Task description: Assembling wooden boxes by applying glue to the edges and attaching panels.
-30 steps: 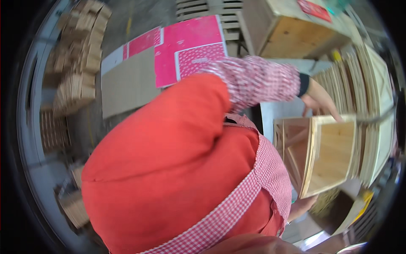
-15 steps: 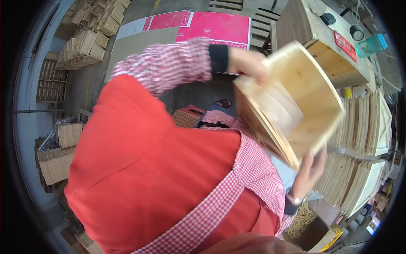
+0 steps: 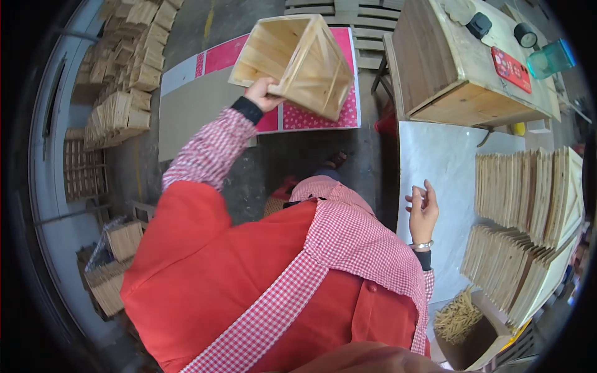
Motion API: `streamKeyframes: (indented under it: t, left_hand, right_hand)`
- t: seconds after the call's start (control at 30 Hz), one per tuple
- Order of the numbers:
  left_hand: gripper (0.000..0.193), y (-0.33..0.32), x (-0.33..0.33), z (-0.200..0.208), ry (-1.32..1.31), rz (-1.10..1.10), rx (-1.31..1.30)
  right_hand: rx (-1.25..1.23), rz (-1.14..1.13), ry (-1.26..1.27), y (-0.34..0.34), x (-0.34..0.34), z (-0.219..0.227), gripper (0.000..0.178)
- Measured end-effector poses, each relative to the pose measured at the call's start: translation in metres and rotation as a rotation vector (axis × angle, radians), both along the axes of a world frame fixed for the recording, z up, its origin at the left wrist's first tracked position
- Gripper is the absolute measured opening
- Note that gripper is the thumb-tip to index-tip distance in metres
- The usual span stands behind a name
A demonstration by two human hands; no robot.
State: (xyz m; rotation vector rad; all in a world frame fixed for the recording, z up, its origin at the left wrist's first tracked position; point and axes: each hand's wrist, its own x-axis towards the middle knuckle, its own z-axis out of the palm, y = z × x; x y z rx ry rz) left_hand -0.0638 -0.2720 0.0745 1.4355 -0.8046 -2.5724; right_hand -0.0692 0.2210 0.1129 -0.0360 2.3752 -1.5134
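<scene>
My left hand (image 3: 263,94) grips the near rim of a wooden box (image 3: 318,71), its fingers closed over the edge. The box is tilted, its open mouth toward the left, and diagonal slats cross its right side. It is over the pink and grey sheets (image 3: 205,99) ahead of me; whether it touches them I cannot tell. My right hand (image 3: 423,214) holds nothing. Its fingers are apart and slightly curled, above the white-covered worktable (image 3: 448,161) on my right.
Stacked wooden panels (image 3: 516,189) stand along the worktable's right side. A bin of small wooden pieces (image 3: 459,320) sits at the lower right. A wooden cabinet (image 3: 429,56) bears a red phone-like object (image 3: 511,69) and a teal bottle (image 3: 550,59). Wooden boxes (image 3: 121,118) are piled at far left.
The wooden box has moved left and forward, away from my body, in my left hand. My right hand has let go of it and is now over the white worktable.
</scene>
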Motion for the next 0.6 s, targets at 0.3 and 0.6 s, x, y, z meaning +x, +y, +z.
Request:
streamKeyframes:
  t: [0.3,0.6]
  left_hand:
    - [0.034,-0.101,-0.261,-0.243,0.107,0.147,-0.175]
    - [0.038,-0.294,-0.445,-0.177,-1.01,-1.386,-0.925]
  right_hand:
    - [0.125,-0.362,-0.384,0.004,0.038,-0.038,0.045]
    - [0.085,-0.686,-0.625,0.014,0.118,-0.074,0.041]
